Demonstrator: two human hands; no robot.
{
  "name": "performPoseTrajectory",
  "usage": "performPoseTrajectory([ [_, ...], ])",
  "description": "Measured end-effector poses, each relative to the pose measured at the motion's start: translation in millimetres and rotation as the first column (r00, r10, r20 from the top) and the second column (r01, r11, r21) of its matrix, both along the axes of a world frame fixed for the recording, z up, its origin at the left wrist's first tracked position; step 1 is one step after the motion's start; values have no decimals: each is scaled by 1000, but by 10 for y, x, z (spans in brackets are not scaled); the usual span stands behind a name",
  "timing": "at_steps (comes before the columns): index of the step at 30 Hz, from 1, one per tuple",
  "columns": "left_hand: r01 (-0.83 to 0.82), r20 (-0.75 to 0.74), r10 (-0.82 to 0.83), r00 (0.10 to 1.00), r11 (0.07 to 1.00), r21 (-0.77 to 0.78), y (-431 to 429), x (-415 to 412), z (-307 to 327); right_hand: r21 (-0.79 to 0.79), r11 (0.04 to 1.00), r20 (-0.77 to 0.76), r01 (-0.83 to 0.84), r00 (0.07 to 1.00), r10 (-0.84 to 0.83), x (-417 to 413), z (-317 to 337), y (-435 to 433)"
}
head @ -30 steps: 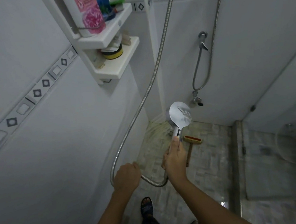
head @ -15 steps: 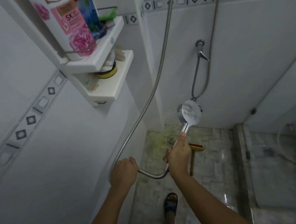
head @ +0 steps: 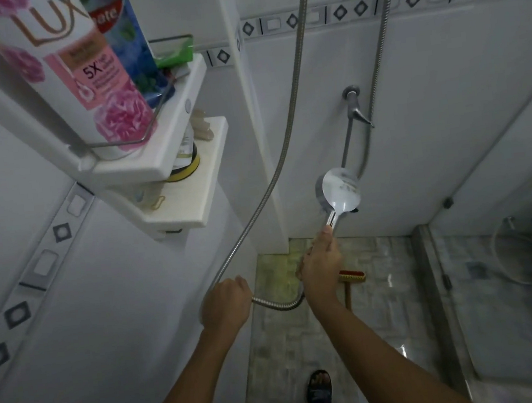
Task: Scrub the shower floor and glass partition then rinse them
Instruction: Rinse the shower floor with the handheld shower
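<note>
My right hand point(head: 321, 269) grips the handle of a chrome shower head point(head: 339, 193), which points at the far wall above the floor. My left hand point(head: 226, 304) grips the metal shower hose point(head: 275, 180) where it loops low between both hands. A scrub brush point(head: 351, 277) with a wooden handle lies on the wet tiled shower floor point(head: 305, 338), partly hidden behind my right hand. The glass partition point(head: 505, 241) stands on the right. I cannot tell whether water is coming out.
A white two-tier corner shelf point(head: 167, 152) with a pink body-wash bottle point(head: 81, 76) and other toiletries juts out at upper left, close to the hose. A tap point(head: 355, 106) with a second hose sits on the far wall. My sandalled foot point(head: 319, 392) stands on the floor.
The shower head has risen and swung right, from aiming at the left floor corner to pointing toward the far wall. Both hands kept their grip. The view tilted up toward the shelf.
</note>
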State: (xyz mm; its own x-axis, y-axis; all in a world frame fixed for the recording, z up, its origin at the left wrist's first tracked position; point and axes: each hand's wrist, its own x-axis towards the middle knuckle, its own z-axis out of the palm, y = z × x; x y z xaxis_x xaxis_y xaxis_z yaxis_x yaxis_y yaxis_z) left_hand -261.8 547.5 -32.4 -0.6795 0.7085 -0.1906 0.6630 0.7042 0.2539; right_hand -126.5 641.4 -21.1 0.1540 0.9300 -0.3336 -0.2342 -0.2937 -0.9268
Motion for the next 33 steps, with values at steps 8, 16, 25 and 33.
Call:
performPoseTrajectory([
  [8,49,-10,-49,999,998,-44,67,-100,-64,11,999,149,41,988,-42,-132,-103,5],
  [16,155,-3,-155,988,984,-86,162,16,-45,43,997,250,65,966,-73,1,-90,23],
  [25,247,71,-239,968,958,-145,297,331,63,98,992,280,81,954,-106,307,-60,34],
  [33,313,188,-280,941,934,-175,367,576,122,103,992,309,75,945,-103,556,-112,43],
])
